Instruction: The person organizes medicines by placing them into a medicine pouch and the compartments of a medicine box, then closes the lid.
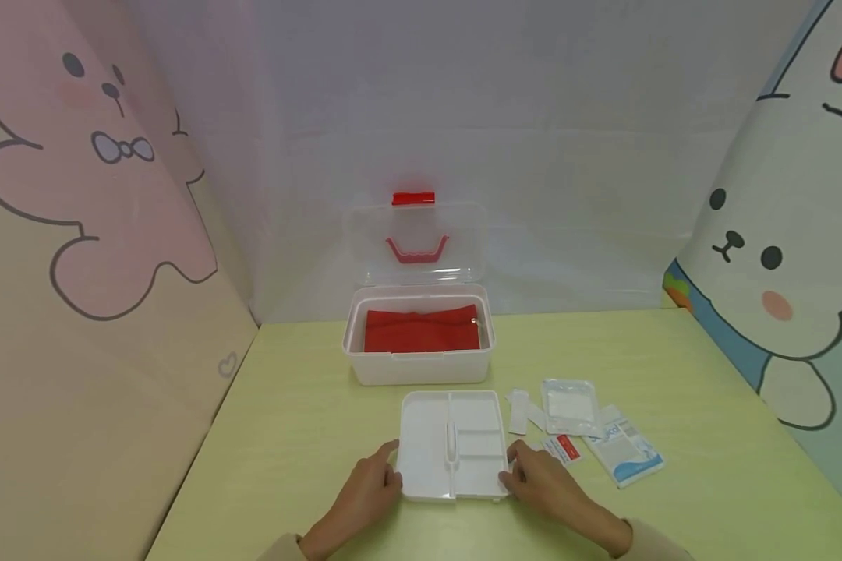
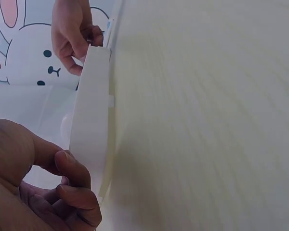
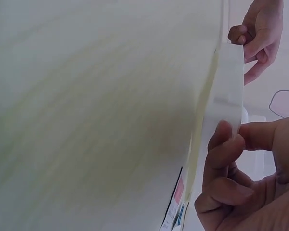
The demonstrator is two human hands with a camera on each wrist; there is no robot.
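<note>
A white divided tray with a raised middle handle lies between both hands near the front of the table. My left hand pinches its left side between thumb and fingers. At the opposite side, my right hand grips the edge the same way. Seen from the left wrist, the tray's white side wall shows a narrow gap over the table. The right wrist view has thumb and curled fingers on the tray wall. Behind stands a white box holding a red pouch.
The box's clear lid, with a red handle, stands raised. Right of the tray lie white strips, a clear-wrapped white pad, a red-and-white packet and a blue-and-white packet. Printed curtains border the table.
</note>
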